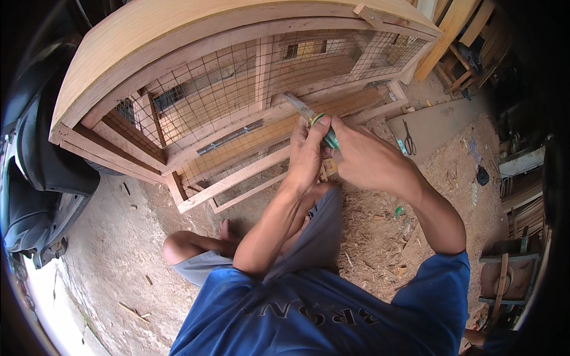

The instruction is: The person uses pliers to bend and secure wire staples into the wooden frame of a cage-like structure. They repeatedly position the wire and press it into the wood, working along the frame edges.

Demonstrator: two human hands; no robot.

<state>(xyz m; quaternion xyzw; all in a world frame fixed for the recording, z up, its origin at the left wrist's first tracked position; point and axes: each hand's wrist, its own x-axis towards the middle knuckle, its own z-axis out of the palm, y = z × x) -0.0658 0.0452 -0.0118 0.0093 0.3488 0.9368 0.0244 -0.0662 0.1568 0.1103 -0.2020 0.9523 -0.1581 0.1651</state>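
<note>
Centre of frame: both hands meet just above the middle of the picture, in front of a wooden cage.

Left hand (306,155): fingers curled shut around the green-handled pliers (317,123), thumb pointing up along the handle. The metal nose of the pliers points to the upper left and lies against the cage's lower rail.

Right hand (363,155): comes in from the right, fingers bent inward and pressed close to the left hand and the green handle. Whether it grips the handle itself or some small piece beside it, I cannot tell; the fingertips are hidden behind the left hand.

Wooden cage (237,83): fills the upper half of the frame, lying tilted, with a curved plywood top, wire mesh panels (225,89) between timber bars, and a slatted floor showing behind the mesh. A grey metal strip (230,137) lies along the rail to the left of the hands.

Surroundings: the person sits on the sawdust-strewn ground (380,231), blue shirt at lower edge, knees bent. Scissors (409,137) lie on a flat board to the right of the hands, well apart from them. A dark motor scooter (41,178) stands at the left edge. Stacked timber and a wooden stool occupy the right edge.
</note>
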